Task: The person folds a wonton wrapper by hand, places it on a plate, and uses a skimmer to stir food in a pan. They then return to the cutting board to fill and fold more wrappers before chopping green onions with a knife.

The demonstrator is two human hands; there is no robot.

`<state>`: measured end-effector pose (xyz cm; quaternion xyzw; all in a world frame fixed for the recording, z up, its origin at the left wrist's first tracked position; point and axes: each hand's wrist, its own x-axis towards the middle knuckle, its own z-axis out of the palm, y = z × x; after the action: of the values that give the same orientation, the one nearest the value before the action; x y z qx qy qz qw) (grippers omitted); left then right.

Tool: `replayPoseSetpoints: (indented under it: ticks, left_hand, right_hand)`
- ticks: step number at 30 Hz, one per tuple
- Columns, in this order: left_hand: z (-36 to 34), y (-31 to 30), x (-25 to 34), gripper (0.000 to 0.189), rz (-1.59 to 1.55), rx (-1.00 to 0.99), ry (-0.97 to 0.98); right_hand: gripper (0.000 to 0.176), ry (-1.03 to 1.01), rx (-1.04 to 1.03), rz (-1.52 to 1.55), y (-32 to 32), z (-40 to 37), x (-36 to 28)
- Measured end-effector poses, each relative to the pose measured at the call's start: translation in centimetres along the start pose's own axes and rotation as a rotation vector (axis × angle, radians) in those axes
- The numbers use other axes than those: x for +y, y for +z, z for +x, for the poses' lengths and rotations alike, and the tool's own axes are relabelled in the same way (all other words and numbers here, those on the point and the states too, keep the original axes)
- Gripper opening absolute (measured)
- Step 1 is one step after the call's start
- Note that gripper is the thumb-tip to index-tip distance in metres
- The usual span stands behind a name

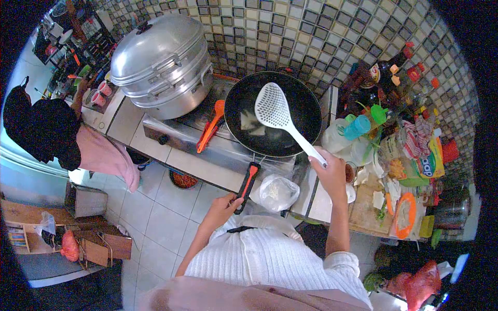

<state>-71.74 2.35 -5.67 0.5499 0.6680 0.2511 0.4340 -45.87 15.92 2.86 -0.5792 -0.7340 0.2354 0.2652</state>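
Note:
My right hand [331, 173] grips the handle of a white slotted spoon [274, 106], whose perforated head is raised over the black frying pan [306, 111]. Pale pieces of food [250, 123] lie in the pan, partly covered by the spoon in this view. My left hand [224, 210] is closed at the end of the pan's black and red handle [250, 179]. Just right of that handle sits a clear plastic bag with white contents [276, 193]. Orange and red utensils [211, 127] rest on the stove left of the pan.
A large metal steamer pot [161, 67] stands on the stove's left side. Bottles [376, 78], a cutting board [365, 207] and an orange-rimmed item [405, 215] crowd the right counter. Another person [52, 129] is at the far left. A red-filled bowl [184, 179] is low down near the floor.

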Motion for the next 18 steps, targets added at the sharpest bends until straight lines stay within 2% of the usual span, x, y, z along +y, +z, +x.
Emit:
replayPoseSetpoints:
  ticks: [4,7,10,18]
  left_hand:
    - [0.1,0.0,-0.1,0.031,0.017,-0.005,-0.001]
    - [0.1,0.1,0.1,0.031,0.024,-0.011,-0.012]
    - [0.0,-0.1,0.4,0.032,0.01,-0.004,-0.007]
    - [-0.2,0.1,0.5,0.032,0.016,0.019,-0.004]
  right_hand:
    - [0.027,-0.105,0.124,-0.076,0.5,0.0,1.4]
    - [0.027,-0.086,0.061,-0.134,0.6,-0.2,1.5]
    - [0.033,0.021,-0.073,-0.128,1.3,-0.2,1.3]
    - [0.031,-0.083,0.004,-0.174,4.3,1.1,2.3]
